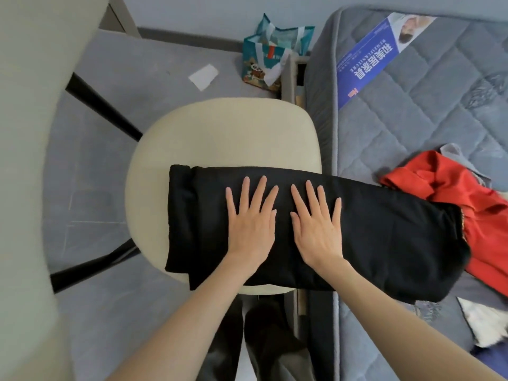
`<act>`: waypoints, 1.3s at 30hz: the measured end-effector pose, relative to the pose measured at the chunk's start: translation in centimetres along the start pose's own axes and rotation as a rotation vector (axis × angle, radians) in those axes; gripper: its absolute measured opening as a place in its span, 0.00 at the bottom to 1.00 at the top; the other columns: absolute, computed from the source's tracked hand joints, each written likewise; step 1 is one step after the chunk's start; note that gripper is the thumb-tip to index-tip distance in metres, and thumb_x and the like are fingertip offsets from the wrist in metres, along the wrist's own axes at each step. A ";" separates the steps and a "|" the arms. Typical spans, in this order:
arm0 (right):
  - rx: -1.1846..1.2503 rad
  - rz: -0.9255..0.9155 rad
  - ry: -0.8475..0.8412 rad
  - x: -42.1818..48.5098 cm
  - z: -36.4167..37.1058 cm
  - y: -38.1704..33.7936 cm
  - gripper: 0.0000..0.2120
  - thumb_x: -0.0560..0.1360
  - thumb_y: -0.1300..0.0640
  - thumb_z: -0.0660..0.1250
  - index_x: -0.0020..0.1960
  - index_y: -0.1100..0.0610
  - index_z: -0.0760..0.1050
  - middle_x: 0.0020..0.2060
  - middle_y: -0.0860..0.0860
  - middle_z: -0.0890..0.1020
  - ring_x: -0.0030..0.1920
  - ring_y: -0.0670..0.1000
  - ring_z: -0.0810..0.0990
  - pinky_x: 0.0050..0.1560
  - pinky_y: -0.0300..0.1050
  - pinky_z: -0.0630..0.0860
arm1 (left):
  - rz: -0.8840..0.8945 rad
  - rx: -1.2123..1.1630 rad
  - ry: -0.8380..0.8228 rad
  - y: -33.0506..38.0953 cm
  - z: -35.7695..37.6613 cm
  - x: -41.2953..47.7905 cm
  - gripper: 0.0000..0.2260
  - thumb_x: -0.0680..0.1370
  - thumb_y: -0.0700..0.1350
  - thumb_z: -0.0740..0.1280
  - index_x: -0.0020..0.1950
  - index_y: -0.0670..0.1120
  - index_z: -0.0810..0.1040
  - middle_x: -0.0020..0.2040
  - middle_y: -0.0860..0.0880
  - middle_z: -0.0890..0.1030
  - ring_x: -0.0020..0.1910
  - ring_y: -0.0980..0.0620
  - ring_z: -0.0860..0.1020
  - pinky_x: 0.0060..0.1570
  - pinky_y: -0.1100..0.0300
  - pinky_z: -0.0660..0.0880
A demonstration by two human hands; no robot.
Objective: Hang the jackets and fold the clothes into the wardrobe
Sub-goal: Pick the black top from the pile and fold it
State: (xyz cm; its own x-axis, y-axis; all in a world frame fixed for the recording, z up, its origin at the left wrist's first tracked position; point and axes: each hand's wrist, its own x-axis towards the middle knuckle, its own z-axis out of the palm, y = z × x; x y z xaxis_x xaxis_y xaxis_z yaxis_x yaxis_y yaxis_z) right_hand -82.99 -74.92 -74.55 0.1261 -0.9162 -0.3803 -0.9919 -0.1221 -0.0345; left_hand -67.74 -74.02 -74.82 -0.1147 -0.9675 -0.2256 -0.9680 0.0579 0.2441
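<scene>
Black folded garment (316,229) lies across the cream stool (220,133) and mattress edge (412,119), both hands, left (251,229) and right (316,229), pressing flat with straight fingers; folding seems underway, likely another fold next.

One left hand (252,232), one right hand (316,232), one black garment (384,237), one red garment (453,188), one stool (220,133), one mattress (412,119), one bag (264,59).

A home bedroom: a bare quilted grey mattress (428,105) with its blue shop label (368,59) still attached lies beside a cream chair (220,133) on a grey tiled floor (123,78), with clothes (453,193) heaped on the bed.
</scene>
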 end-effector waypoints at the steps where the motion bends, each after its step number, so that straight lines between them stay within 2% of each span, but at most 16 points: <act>1: -0.026 0.015 0.014 -0.2 0.2 1.1 0.25 0.82 0.46 0.44 0.79 0.44 0.45 0.79 0.51 0.50 0.78 0.54 0.45 0.75 0.63 0.41 | 0.001 0.046 -0.024 -0.3 1.3 -0.2 0.24 0.83 0.54 0.49 0.78 0.55 0.47 0.79 0.48 0.46 0.77 0.38 0.44 0.72 0.36 0.42; 4: -0.089 0.089 0.052 -0.6 1.1 6.5 0.26 0.81 0.41 0.45 0.78 0.41 0.47 0.78 0.49 0.51 0.78 0.53 0.46 0.73 0.65 0.40 | 0.005 0.123 0.031 -1.4 3.5 0.0 0.26 0.81 0.57 0.47 0.78 0.58 0.45 0.79 0.46 0.45 0.75 0.31 0.44 0.69 0.32 0.40; 7: -0.024 0.291 0.090 -1.3 1.8 13.4 0.29 0.79 0.37 0.45 0.78 0.42 0.48 0.79 0.49 0.50 0.78 0.53 0.47 0.73 0.65 0.41 | 0.007 0.141 0.068 -1.7 4.6 0.5 0.27 0.79 0.57 0.48 0.78 0.58 0.48 0.79 0.45 0.46 0.74 0.30 0.44 0.68 0.30 0.39; 10: -0.002 0.382 0.112 -2.5 2.2 18.1 0.31 0.77 0.36 0.45 0.78 0.44 0.49 0.79 0.51 0.49 0.78 0.56 0.47 0.75 0.63 0.45 | 0.023 0.134 0.076 -1.7 5.0 0.6 0.28 0.77 0.56 0.49 0.78 0.58 0.49 0.79 0.45 0.46 0.75 0.30 0.43 0.67 0.29 0.38; 15: 0.134 0.438 0.147 -2.4 1.4 18.4 0.28 0.81 0.45 0.56 0.78 0.48 0.53 0.78 0.55 0.49 0.77 0.61 0.46 0.75 0.61 0.48 | -0.002 0.129 -0.004 -1.0 3.6 0.5 0.28 0.79 0.55 0.53 0.78 0.58 0.47 0.79 0.44 0.45 0.74 0.29 0.43 0.67 0.28 0.40; 17: 0.279 0.479 0.199 -3.1 0.5 16.7 0.26 0.80 0.51 0.60 0.77 0.51 0.59 0.78 0.57 0.53 0.77 0.62 0.50 0.74 0.59 0.49 | -0.025 0.142 -0.083 -0.4 2.3 0.9 0.29 0.79 0.55 0.53 0.78 0.58 0.43 0.79 0.44 0.43 0.74 0.29 0.43 0.66 0.26 0.42; 19: 0.389 0.484 0.311 -5.1 0.0 14.2 0.20 0.78 0.58 0.64 0.69 0.57 0.71 0.71 0.60 0.67 0.71 0.64 0.62 0.71 0.55 0.58 | -0.009 0.155 -0.158 0.2 0.8 2.0 0.28 0.80 0.57 0.49 0.77 0.58 0.40 0.79 0.44 0.43 0.74 0.30 0.43 0.65 0.26 0.44; 20: 0.407 0.504 0.373 -6.5 0.0 12.6 0.14 0.76 0.59 0.66 0.61 0.58 0.75 0.63 0.59 0.73 0.64 0.63 0.69 0.65 0.54 0.63 | 0.034 0.161 -0.193 0.6 0.2 2.9 0.27 0.81 0.58 0.48 0.77 0.59 0.39 0.79 0.45 0.43 0.75 0.31 0.43 0.66 0.26 0.45; 22: 0.471 0.622 0.418 -9.4 0.0 9.0 0.04 0.75 0.57 0.68 0.46 0.58 0.75 0.46 0.55 0.77 0.50 0.60 0.74 0.50 0.54 0.68 | 0.132 0.153 -0.269 1.7 -0.9 5.3 0.26 0.81 0.60 0.46 0.77 0.61 0.40 0.79 0.46 0.44 0.76 0.35 0.43 0.68 0.29 0.45; 25: 0.867 0.997 0.292 -12.2 0.7 4.2 0.14 0.76 0.45 0.64 0.40 0.54 0.67 0.37 0.49 0.75 0.42 0.56 0.75 0.40 0.48 0.67 | 0.159 0.113 -0.370 4.2 -2.0 8.4 0.28 0.80 0.61 0.52 0.78 0.58 0.48 0.77 0.44 0.53 0.75 0.39 0.52 0.70 0.33 0.49; 26: 1.070 1.142 0.234 -12.5 0.8 3.0 0.15 0.76 0.42 0.63 0.43 0.53 0.66 0.38 0.49 0.75 0.43 0.54 0.76 0.39 0.46 0.69 | 0.154 0.119 -0.373 4.9 -2.2 8.9 0.28 0.80 0.61 0.55 0.77 0.57 0.51 0.75 0.43 0.56 0.73 0.39 0.57 0.70 0.34 0.53; 28: 1.482 1.335 0.060 -12.1 1.2 1.6 0.21 0.75 0.39 0.64 0.56 0.54 0.64 0.50 0.48 0.76 0.51 0.53 0.77 0.49 0.53 0.77 | 0.125 0.113 -0.361 5.7 -2.4 9.3 0.28 0.79 0.60 0.59 0.76 0.55 0.54 0.70 0.43 0.61 0.68 0.41 0.63 0.68 0.37 0.59; 30: 1.752 1.324 -0.064 -10.4 1.0 1.4 0.33 0.76 0.41 0.65 0.71 0.51 0.52 0.62 0.49 0.71 0.62 0.56 0.74 0.61 0.59 0.75 | 0.084 0.063 -0.338 5.3 -2.6 9.1 0.25 0.80 0.56 0.60 0.75 0.53 0.58 0.67 0.43 0.64 0.66 0.42 0.64 0.67 0.39 0.62; 33: 1.785 1.252 -0.096 -8.2 0.9 2.4 0.39 0.78 0.47 0.65 0.76 0.57 0.44 0.70 0.53 0.68 0.69 0.56 0.70 0.70 0.53 0.68 | 0.058 0.071 -0.252 4.0 -2.9 7.8 0.19 0.81 0.51 0.59 0.70 0.46 0.65 0.63 0.42 0.70 0.63 0.42 0.69 0.61 0.42 0.69; 35: 1.652 1.156 -0.109 -7.8 1.1 2.7 0.38 0.79 0.49 0.65 0.76 0.58 0.45 0.71 0.53 0.68 0.70 0.55 0.68 0.69 0.45 0.64 | 0.005 0.041 -0.239 2.7 -3.2 6.7 0.17 0.81 0.51 0.60 0.66 0.43 0.68 0.61 0.42 0.73 0.61 0.42 0.71 0.57 0.43 0.72; 39: 1.517 0.855 -0.046 -7.3 0.3 2.9 0.36 0.77 0.50 0.67 0.77 0.55 0.50 0.67 0.49 0.72 0.66 0.51 0.72 0.61 0.39 0.67 | -0.232 -0.202 -0.290 -0.5 -3.3 3.9 0.17 0.80 0.48 0.63 0.65 0.41 0.69 0.60 0.41 0.76 0.58 0.40 0.74 0.54 0.47 0.73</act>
State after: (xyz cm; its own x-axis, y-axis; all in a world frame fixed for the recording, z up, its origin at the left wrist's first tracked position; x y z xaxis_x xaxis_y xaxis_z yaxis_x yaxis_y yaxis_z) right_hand -86.77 -68.45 -72.12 -0.3705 -0.5120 -0.7749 0.0910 0.8103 -0.5789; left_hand -66.97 -78.63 -72.66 0.0150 -0.8379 -0.5456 -0.9156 -0.2307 0.3293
